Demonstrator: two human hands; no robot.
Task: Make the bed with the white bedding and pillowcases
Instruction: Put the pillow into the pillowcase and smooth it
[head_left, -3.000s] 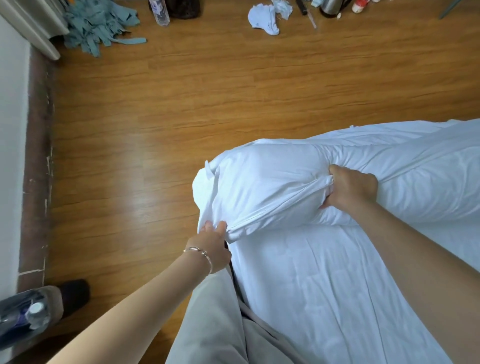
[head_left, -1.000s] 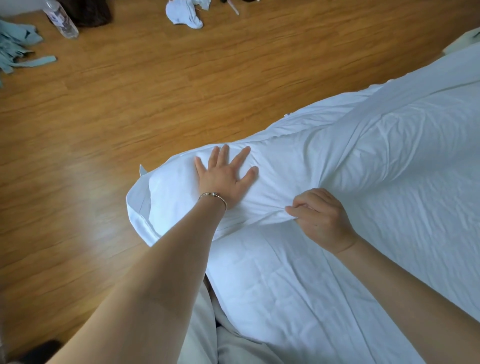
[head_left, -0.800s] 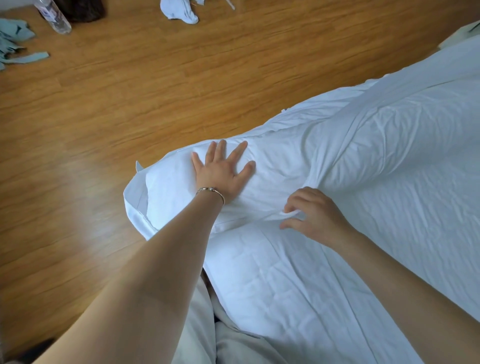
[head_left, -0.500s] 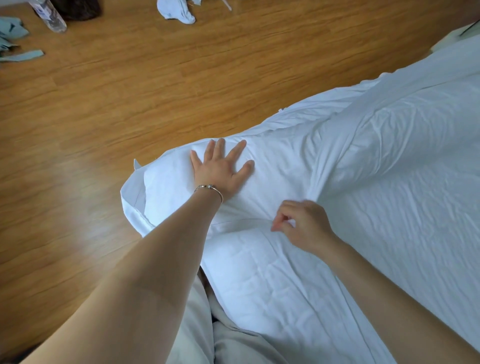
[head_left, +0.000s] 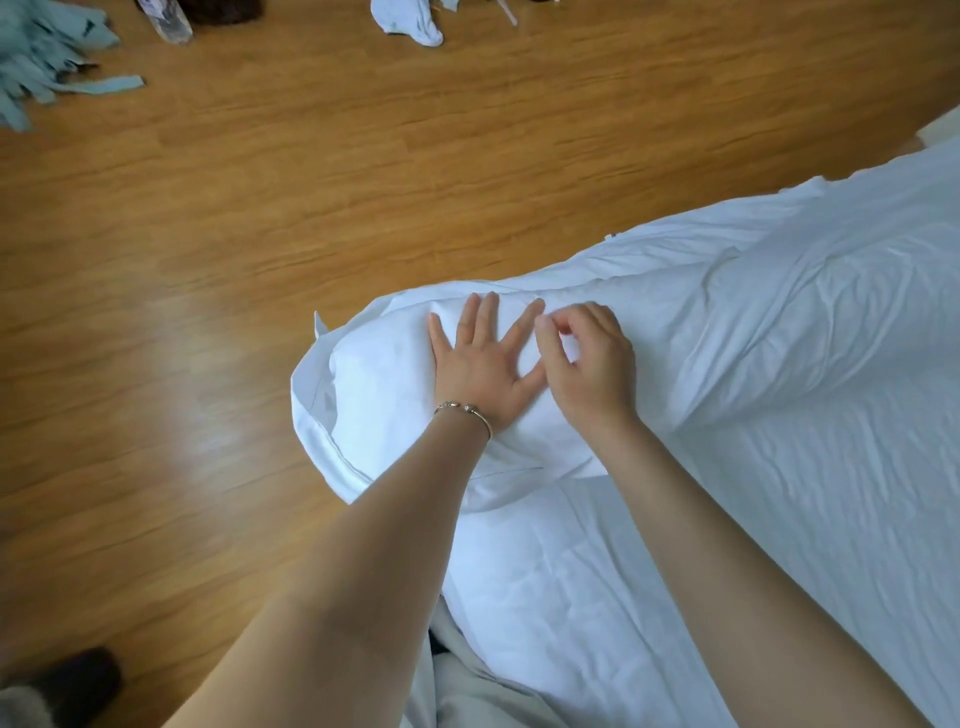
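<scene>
Where the fingers (head_left: 485, 325) of the left hand (head_left: 480, 371) lie, they are straight and spread wide, pressed flat on top of the white pillow (head_left: 384, 395), the thumb stretched toward the right hand (head_left: 589, 366). That hand sits just beside it, fingers curled and thumb drawn in toward the fingertips over the cloth; whether a fold of fabric is pinched between them I cannot tell, since the fingers cover that spot. One thin bracelet (head_left: 465, 410) circles the left wrist. Two bare forearms run down to the bottom edge, cut off there.

One pillow shows, lying at the corner of the bed (head_left: 571, 597) nearest the floor, its open pillowcase end hanging past the bed edge. Beyond the hands a rumpled white duvet (head_left: 810, 322) runs off to the right edge, so its full extent is unseen. Pale trousers (head_left: 483, 696) show at the bottom between the arms, only partly in view.

On the wooden floor (head_left: 311, 182), along the top edge, several things are cut off: one bundle of grey-green cloth strips (head_left: 36, 67) at left, one clear plastic bottle (head_left: 169, 23) with only its lower part showing, a dark object behind it too cropped to name, and one crumpled white cloth (head_left: 415, 21). At the bottom left corner sits a dark blurred shape (head_left: 72, 686), perhaps a shoe
</scene>
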